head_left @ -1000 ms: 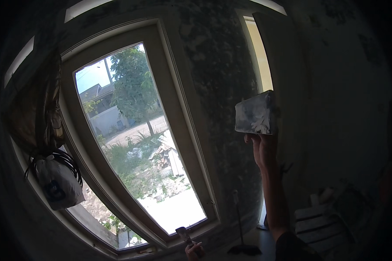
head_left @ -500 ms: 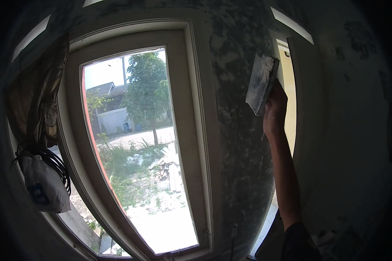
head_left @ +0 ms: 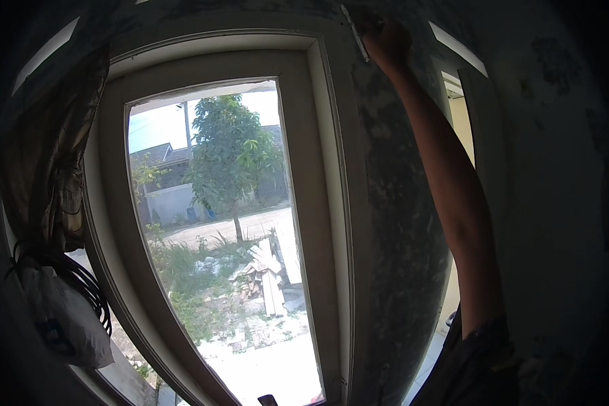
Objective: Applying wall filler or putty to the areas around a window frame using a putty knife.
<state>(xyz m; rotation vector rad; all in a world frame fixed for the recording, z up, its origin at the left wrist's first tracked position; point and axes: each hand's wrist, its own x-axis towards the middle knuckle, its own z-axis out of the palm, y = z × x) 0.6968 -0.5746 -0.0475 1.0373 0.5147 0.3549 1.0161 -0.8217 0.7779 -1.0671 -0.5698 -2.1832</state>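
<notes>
My right arm reaches far up, and my right hand is closed round the handle of a flat rectangular plastering trowel. The trowel's blade is turned nearly edge-on and lies at or against the dark, patchy wall strip, high beside the top corner of the window frame. Whether the blade fully touches the wall is hard to tell. My left hand is out of the picture. A small dark object pokes in at the lower edge, too little of it showing to name.
A brown curtain is gathered left of the window, with a white plastic bag and looped black cable hanging below. A narrow bright opening lies right of the wall strip. Beyond the glass are a tree and stacked boards.
My right hand has raised the trowel up and to the left, toward the wall by the frame's top corner. The blade's face, with white paste on it, has turned edge-on.
</notes>
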